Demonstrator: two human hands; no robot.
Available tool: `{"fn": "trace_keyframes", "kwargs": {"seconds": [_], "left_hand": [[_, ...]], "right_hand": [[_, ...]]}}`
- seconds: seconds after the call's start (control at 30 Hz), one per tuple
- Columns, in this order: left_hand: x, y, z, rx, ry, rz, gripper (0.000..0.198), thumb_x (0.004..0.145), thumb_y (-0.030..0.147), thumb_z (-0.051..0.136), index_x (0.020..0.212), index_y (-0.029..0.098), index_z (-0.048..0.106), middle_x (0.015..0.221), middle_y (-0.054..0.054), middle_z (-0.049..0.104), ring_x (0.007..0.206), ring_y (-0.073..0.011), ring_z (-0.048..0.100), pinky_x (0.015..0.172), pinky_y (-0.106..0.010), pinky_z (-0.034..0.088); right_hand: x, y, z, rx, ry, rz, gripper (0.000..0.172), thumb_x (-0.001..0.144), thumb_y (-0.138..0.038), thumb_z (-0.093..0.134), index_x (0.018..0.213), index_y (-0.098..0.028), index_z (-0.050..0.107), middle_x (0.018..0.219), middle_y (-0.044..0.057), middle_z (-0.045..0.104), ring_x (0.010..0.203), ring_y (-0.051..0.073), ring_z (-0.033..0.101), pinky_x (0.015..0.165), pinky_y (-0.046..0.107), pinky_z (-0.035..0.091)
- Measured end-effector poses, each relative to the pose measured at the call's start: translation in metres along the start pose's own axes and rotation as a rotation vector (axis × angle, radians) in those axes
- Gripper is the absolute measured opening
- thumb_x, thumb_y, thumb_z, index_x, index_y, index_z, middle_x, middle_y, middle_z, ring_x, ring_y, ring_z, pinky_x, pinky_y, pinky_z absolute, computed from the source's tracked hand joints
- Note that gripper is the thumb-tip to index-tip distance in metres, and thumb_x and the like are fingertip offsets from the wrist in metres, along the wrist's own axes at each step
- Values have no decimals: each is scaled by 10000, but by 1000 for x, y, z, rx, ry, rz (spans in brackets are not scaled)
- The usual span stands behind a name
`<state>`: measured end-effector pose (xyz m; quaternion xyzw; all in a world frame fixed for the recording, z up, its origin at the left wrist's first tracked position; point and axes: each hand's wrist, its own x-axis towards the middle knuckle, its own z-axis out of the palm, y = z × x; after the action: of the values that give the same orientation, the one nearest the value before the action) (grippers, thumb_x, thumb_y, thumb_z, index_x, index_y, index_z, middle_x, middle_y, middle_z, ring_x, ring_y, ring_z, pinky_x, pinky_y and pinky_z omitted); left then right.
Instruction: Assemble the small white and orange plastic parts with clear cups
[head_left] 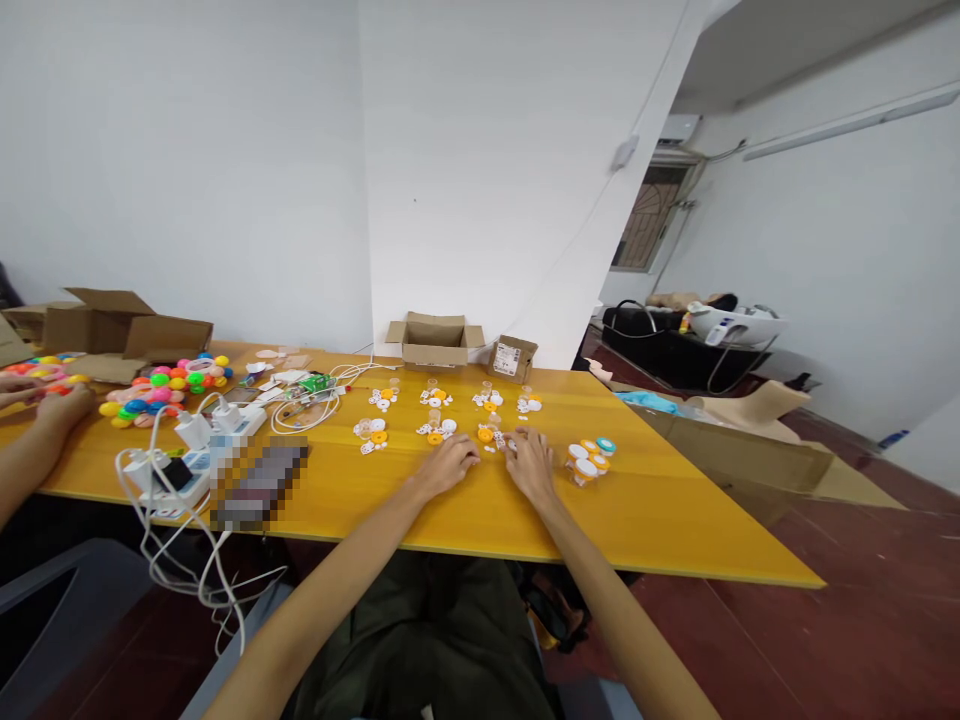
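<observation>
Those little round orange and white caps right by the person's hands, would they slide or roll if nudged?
The orange and white caps look small and thin, so probably very light. They lie flat on the smooth yellow table, so a nudge from the right hand would likely slide them; tipped on edge, they might roll.

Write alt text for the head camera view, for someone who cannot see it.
A person's left hand and right hand rest on a yellow table beside small orange and white plastic parts. Finished capped pieces sit right; coloured balls and another person's hand left.
</observation>
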<state>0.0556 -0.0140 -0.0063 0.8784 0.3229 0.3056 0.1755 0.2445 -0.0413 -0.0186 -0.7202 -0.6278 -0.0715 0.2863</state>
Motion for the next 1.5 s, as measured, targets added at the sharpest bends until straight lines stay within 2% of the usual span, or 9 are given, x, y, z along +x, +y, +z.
{"fn": "trace_keyframes", "kwargs": {"seconds": [0.47,0.67,0.8,0.9,1.0,1.3,1.5], "left_hand": [[-1,0,-1,-48,-1,5,113,919,184,567,848,220,647,921,-35,648,962,-208,600,938,-333,464],[-1,2,-3,-83,9,-11,126,925,196,563,817,209,627,904,-32,643,946,-201,597,915,-325,468],[2,4,-4,-132,65,-61,110,905,188,584,804,205,625,874,-23,650,891,-188,600,875,-309,474],[4,4,-5,-174,96,-94,116,900,197,587,792,203,629,850,-19,655,839,-178,599,832,-297,478],[5,5,-5,-203,114,-117,131,900,203,575,780,200,628,832,-15,656,807,-172,592,800,-291,476],[5,5,-2,-257,48,-106,131,873,250,593,772,197,658,767,-6,669,771,-171,599,775,-281,480],[6,6,-2,-314,47,-118,155,866,232,575,734,187,645,734,3,663,735,-161,594,751,-273,479]], "right_hand": [[5,13,12,184,31,-64,124,848,-224,582,896,-253,692,1087,108,628,1010,288,554,831,410,461],[3,6,1,189,62,-33,150,858,-211,553,922,-236,686,1093,113,637,1023,291,565,859,415,463],[-1,-3,-9,310,100,-172,191,908,-268,513,1016,-233,667,1092,92,653,1031,265,591,919,408,474],[-8,-10,-12,413,15,-347,226,928,-324,521,1096,-243,648,1107,79,668,1004,238,624,913,385,496],[-14,-15,-13,414,-77,-446,248,898,-364,600,1116,-256,648,1080,69,693,962,229,647,887,372,510],[-13,-16,-14,447,-118,-380,136,896,-374,624,931,-247,662,859,32,714,798,203,666,762,316,525],[-11,-16,-13,561,-134,-389,152,907,-376,599,905,-234,654,845,32,717,781,197,662,739,309,524]]}}
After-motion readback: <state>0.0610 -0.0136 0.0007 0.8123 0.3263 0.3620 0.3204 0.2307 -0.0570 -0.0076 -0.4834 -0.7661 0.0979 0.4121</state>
